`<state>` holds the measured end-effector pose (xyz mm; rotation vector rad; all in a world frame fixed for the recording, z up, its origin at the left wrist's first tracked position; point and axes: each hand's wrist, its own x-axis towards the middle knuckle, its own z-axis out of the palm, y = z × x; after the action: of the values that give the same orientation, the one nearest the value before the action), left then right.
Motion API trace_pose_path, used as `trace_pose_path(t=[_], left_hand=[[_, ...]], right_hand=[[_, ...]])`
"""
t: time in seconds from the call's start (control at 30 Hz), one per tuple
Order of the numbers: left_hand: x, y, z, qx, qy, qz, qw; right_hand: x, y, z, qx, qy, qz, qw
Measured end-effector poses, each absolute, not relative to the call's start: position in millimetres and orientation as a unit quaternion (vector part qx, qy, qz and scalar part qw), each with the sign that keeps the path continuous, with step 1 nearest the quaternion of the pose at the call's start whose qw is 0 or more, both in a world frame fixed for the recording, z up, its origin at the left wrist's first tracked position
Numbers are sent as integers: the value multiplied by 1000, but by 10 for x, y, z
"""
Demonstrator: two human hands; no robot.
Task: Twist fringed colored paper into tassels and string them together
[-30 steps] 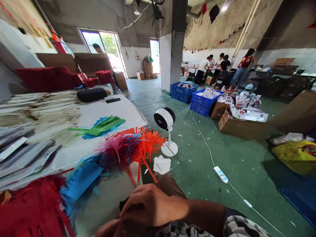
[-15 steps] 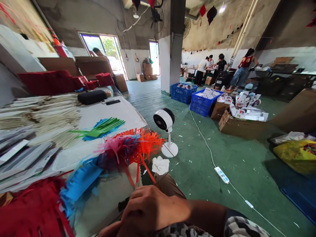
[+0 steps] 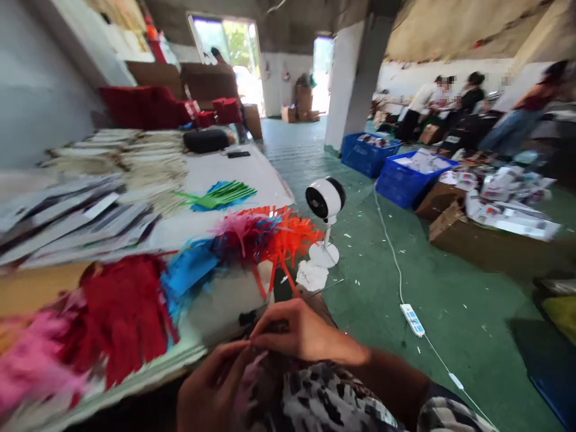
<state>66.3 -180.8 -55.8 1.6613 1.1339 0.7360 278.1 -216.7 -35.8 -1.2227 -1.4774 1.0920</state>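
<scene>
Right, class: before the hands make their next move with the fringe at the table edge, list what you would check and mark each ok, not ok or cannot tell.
1. Both hands in view: left hand and right hand show. Ok.
2. Grip on the pink fringe: fingers meet over it, but blur hides the hold. Cannot tell.
3. Picture sharp enough to judge the fingers: blurred. Not ok.
4. More fringe nearby: red fringe and blue fringe lie on the table. Ok.
5. Fan upright on the floor, apart from the hands. Ok.
</scene>
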Motion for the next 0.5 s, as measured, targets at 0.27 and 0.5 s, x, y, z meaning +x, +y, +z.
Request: trace_pose_path(t=[0.27,0.5], left_hand=[[747,-1933,-508,643,469,371,478],[720,-1933,-516,653,452,381,473]], right_hand=[[2757,-2153,-350,-539,-570,457,418],[2720,-2157,-293,-532,-608,446,386]])
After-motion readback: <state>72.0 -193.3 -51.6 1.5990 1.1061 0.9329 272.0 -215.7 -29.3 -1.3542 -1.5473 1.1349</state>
